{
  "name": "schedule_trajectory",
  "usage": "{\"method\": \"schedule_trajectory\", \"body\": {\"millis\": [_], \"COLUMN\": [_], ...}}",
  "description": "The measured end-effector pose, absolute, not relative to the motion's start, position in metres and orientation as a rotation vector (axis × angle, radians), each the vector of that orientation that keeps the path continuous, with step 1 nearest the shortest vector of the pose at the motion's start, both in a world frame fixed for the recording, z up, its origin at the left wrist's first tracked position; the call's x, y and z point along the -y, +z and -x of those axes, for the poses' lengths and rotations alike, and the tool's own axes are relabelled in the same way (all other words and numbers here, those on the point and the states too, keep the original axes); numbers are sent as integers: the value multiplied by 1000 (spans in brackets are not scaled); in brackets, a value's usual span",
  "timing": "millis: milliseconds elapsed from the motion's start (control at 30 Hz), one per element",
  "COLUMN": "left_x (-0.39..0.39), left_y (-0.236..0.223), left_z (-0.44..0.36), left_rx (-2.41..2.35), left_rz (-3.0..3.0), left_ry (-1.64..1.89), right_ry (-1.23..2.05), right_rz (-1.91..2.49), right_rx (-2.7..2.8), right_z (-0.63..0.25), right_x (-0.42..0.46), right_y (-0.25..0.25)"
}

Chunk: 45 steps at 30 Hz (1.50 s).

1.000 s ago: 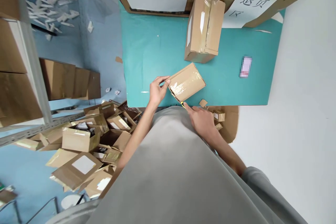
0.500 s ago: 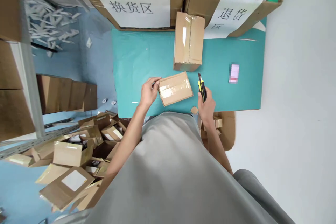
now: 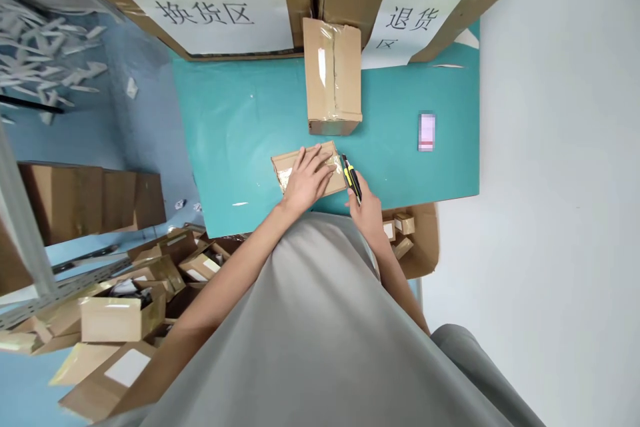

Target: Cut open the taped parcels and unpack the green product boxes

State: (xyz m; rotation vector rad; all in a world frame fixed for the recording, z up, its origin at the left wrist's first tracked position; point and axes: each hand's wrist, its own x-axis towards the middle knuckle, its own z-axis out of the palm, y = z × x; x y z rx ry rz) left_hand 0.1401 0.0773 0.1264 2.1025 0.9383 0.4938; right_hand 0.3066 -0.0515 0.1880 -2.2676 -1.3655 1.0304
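A small taped cardboard box (image 3: 327,180) lies on the teal tabletop (image 3: 225,120) close to my body. Across its top rests my left hand (image 3: 306,180), flat with the fingers spread. My right hand (image 3: 366,207) is closed around a black and yellow box cutter (image 3: 352,180), whose tip points up at the box's right end. Whether the blade touches the cardboard I cannot tell. Just beyond stands a larger taped carton (image 3: 333,80).
Two big open cartons with paper signs, the left one (image 3: 200,13) and the right one (image 3: 410,20), hold green boxes at the back. A pink-white blurred item (image 3: 427,132) lies to the right. A low carton (image 3: 425,240) and discarded boxes (image 3: 113,320) are below the table.
My left hand has gone from pinching the box's left corner to lying flat on its top. The cutter swung away from the left end, and is now at the box's right end.
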Motion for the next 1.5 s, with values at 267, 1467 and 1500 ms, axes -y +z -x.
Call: {"method": "schedule_trajectory", "body": {"millis": [267,1467,1500], "left_x": [-76,-57,-52], "left_y": [123,99,100], "left_z": [-142,-20,-8], "left_rx": [-904,-969,-1019], "left_rz": [-2044,-2176,-2173], "left_ry": [530,685,703], "right_ry": [958,897,938], "right_rz": [2452,2337,2291], "right_rx": [1593,893,856], "right_z": [-293,-334,-336], "right_x": [41,39,32], "right_y": [207,123,105]}}
